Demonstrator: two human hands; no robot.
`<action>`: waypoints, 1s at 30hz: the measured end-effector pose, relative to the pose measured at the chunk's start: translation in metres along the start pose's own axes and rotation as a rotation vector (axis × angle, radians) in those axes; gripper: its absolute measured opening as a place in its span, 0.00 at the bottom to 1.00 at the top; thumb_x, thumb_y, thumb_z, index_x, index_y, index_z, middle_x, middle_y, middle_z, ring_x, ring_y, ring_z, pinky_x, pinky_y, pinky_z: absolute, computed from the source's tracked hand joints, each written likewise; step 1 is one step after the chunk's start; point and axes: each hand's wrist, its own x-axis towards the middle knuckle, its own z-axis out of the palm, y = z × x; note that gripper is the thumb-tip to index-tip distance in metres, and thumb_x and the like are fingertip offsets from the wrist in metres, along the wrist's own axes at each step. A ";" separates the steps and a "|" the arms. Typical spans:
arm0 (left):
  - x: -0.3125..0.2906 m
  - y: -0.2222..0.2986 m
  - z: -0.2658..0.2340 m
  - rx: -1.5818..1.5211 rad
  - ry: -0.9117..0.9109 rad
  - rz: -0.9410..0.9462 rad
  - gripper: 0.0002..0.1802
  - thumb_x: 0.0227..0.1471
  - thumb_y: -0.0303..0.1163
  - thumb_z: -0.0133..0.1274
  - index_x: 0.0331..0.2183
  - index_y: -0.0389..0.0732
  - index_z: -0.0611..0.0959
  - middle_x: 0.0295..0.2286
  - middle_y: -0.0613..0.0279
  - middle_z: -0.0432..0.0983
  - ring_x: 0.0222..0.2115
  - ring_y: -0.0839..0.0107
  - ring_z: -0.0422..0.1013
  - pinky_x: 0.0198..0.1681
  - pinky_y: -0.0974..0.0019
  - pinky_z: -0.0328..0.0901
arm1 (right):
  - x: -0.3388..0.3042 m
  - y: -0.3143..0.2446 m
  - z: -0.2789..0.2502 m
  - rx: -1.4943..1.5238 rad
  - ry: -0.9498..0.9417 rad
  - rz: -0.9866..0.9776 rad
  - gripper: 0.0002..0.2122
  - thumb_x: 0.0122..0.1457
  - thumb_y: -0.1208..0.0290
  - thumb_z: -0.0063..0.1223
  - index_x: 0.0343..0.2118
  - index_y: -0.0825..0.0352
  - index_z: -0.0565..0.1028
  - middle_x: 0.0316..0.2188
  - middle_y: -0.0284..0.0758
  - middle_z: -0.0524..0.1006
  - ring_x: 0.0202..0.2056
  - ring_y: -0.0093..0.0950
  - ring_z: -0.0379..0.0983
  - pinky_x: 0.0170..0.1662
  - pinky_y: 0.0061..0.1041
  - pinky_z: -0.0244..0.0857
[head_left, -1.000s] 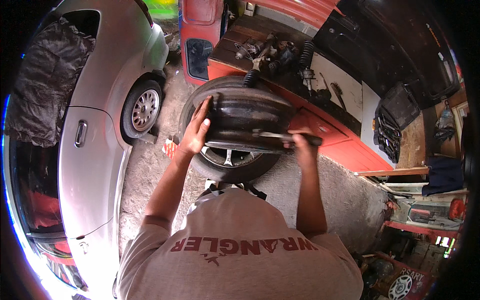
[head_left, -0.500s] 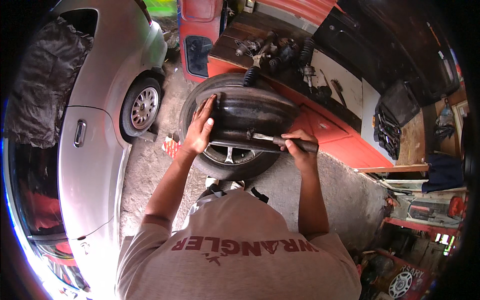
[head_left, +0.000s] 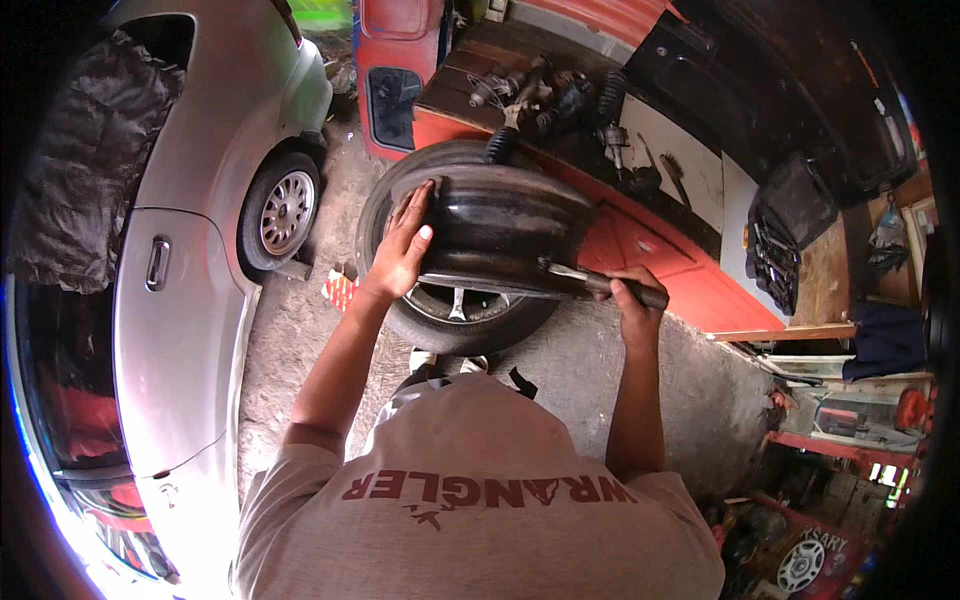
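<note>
A dark steel wheel rim (head_left: 510, 218) rests on its side edge above a tyre (head_left: 425, 328) with a silver spoked wheel, which lies flat on the floor. My left hand (head_left: 400, 250) lies with straight fingers against the left side of the rim. In my right hand (head_left: 633, 305) is a hand tool (head_left: 570, 272) with a thick dark handle and a pale metal shank. Its tip touches the rim's barrel near the right end of the closer lip. The exact shape of that tip is too small to tell.
At left stands a silver car (head_left: 185, 330) with its rear wheel (head_left: 287, 213) beside the tyre. Beyond the rim, a red workbench (head_left: 655, 262) carries greasy shock-absorber parts (head_left: 610, 110), a wire brush (head_left: 674, 176) and an unfolded tool case (head_left: 775, 255). A red-white box (head_left: 340, 288) lies on the floor.
My right hand and the tool have moved right along the rim, from the middle of its closer lip toward its right end. The left hand stays against the rim.
</note>
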 end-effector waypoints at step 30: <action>0.001 -0.004 0.004 -0.097 0.049 0.050 0.40 0.62 0.57 0.30 0.64 0.38 0.56 0.63 0.47 0.53 0.65 0.49 0.46 0.66 0.55 0.39 | 0.011 -0.021 0.072 -0.222 -0.246 -0.217 0.10 0.49 0.79 0.62 0.36 0.68 0.81 0.33 0.38 0.81 0.35 0.27 0.78 0.40 0.24 0.70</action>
